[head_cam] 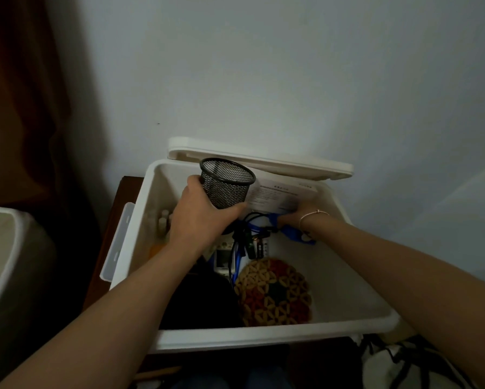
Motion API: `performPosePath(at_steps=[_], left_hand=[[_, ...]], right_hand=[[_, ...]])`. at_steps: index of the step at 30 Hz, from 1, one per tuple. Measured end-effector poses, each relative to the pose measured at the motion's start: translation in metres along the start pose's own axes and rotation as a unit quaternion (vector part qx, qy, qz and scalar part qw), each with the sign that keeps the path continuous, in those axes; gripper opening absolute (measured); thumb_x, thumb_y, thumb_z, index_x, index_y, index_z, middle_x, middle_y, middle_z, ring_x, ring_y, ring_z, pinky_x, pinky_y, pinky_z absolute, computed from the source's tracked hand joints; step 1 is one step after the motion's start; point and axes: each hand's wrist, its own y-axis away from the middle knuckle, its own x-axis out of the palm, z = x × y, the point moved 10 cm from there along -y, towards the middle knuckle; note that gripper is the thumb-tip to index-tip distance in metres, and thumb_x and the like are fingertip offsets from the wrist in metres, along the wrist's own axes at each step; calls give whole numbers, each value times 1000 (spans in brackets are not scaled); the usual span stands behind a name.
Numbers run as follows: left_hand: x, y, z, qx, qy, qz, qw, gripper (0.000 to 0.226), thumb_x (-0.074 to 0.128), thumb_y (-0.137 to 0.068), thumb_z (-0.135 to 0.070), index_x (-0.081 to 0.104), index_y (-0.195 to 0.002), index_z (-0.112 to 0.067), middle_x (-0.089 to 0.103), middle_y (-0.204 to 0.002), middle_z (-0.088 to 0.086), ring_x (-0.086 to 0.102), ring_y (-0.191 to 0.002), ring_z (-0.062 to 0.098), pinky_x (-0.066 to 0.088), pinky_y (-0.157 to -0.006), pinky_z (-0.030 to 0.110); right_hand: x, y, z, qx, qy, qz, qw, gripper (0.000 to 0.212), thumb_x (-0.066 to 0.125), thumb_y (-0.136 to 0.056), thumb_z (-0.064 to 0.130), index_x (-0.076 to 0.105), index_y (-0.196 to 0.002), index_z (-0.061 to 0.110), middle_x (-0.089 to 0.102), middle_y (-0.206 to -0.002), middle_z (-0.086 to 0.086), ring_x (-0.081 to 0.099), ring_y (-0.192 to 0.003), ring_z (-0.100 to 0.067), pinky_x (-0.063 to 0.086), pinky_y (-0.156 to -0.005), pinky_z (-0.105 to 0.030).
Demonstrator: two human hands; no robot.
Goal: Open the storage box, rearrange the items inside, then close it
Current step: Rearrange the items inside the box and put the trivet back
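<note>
The white storage box (356, 324) stands open, and its lid (258, 160) leans tilted against the wall behind. My left hand (199, 217) grips a black mesh pen cup (225, 183), held tilted above the box's back left. My right hand (294, 217) reaches into the back of the box and holds a white printed sheet (280, 196) at its lower edge, with a blue item (294, 234) just beneath it. Inside lie a round woven trivet (275, 293), tangled black and blue cables (244, 240), a small white device (221, 258) and a dark bundle (199, 299).
A clear plastic piece (118, 242) hangs on the box's left outer side. A pale bin (8, 262) stands at the left, with a dark wooden surface (115, 209) between them. A white drawstring bag (404, 363) lies at the lower right. The wall is close behind.
</note>
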Motion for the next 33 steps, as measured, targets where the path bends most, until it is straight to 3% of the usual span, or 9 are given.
performPosePath(at_steps=[5,11,15,18,21,23,25,29,33], left_hand=[[2,-1,-1,12,0,0,1000,84,75,-55,-63,43,-119,-19,57,-107,-10,56,-93,12,45,-73,27],[5,-1,-1,20,-5,1,1000,86,76,-54,-61,43,-121,-19,55,-103,-12,54,-90,9,41,-67,23],[6,-2,0,22,-5,1,1000,83,79,-57,-57,43,-121,-17,56,-105,-11,54,-91,9,41,-70,23],[6,-2,0,19,-3,1,1000,84,78,-56,-58,44,-121,-17,55,-104,-10,54,-90,10,40,-70,24],[7,-1,1,16,-7,6,1000,86,75,-52,-61,44,-119,-17,54,-101,-12,52,-87,9,37,-60,20],[9,0,1,17,-12,11,1000,85,75,-52,-62,44,-118,-18,54,-101,-12,53,-87,9,37,-60,20],[11,0,2,16,-18,18,1000,86,75,-52,-64,44,-118,-18,55,-102,-11,54,-89,10,40,-67,23],[14,0,2,20,-33,23,999,86,75,-54,-64,44,-119,-18,55,-101,-12,54,-89,10,41,-73,25],[18,1,3,20,-37,41,998,78,76,-54,-66,40,-110,-26,55,-98,-13,55,-90,10,44,-73,27]], right_hand=[[11,11,-29,139,-156,72,975,45,71,-79,29,46,-110,8,53,-87,-11,49,-69,-25,45,-61,-35],[46,14,-58,161,-251,114,948,48,63,-86,31,48,-122,3,61,-95,-14,54,-71,-24,48,-69,-35],[33,7,-43,54,-194,76,977,40,55,-93,25,49,-128,6,56,-126,-14,56,-98,-25,47,-82,-35],[19,12,-44,46,-3,23,999,33,35,-101,22,52,-122,2,53,-127,-17,51,-116,-32,42,-97,-37],[17,28,-45,-18,53,15,998,21,37,-100,18,48,-84,27,52,-121,-6,46,-123,-30,30,-104,-30],[22,34,-38,-56,61,48,995,38,44,-97,15,29,-71,37,51,-110,14,54,-106,-15,26,-103,-24],[14,27,-41,-26,40,38,998,33,46,-96,15,38,-67,29,47,-82,14,48,-73,-3,36,-102,-33],[-5,24,-40,28,-116,-20,993,22,50,-94,21,64,-98,4,66,-101,-16,61,-98,-33,49,-91,-41],[-5,34,-52,67,-321,-3,945,31,46,-93,30,63,-80,7,71,-79,-15,68,-67,-26,58,-57,-34]])
